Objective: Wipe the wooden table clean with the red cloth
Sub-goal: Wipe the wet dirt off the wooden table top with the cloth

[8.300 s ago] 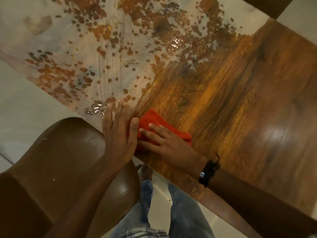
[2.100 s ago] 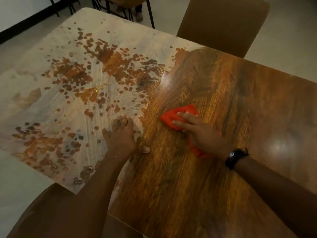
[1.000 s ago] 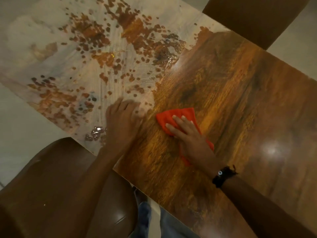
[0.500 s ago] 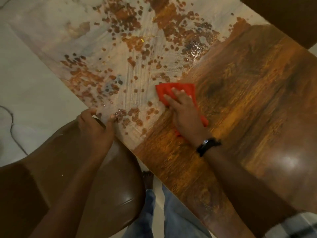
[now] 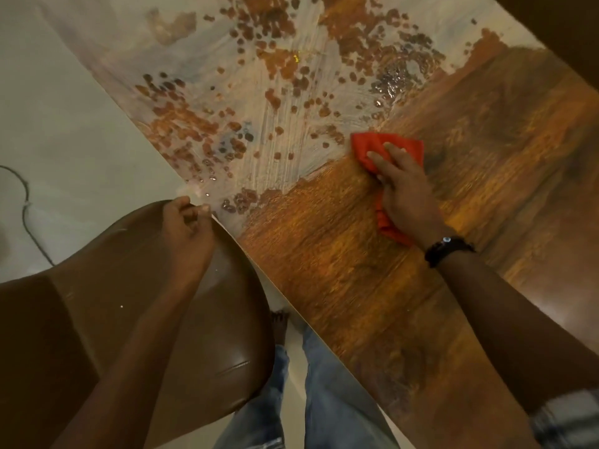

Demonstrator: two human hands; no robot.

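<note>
Left hand [image 5: 188,228] pulled back from table edge since half-second ago; I see fingers now curled over top rim of brown chair back [image 5: 146,303], lower left of frame, forearm rising from bottom edge. Right hand [image 5: 405,192] centre right, palm down, fingers straight and spread, pressing red cloth [image 5: 382,145] flat on wooden table [image 5: 324,270]. Cloth sits at border of pale smeared film [image 5: 259,124] with brown blotches, upper centre. Black wristband [image 5: 449,249] on right wrist.

No legible text, label, brand, number or sign is seen; none can be read on the wooden table [image 5: 340,270], red cloth [image 5: 372,145], wristband [image 5: 449,249] or chair [image 5: 129,286].
</note>
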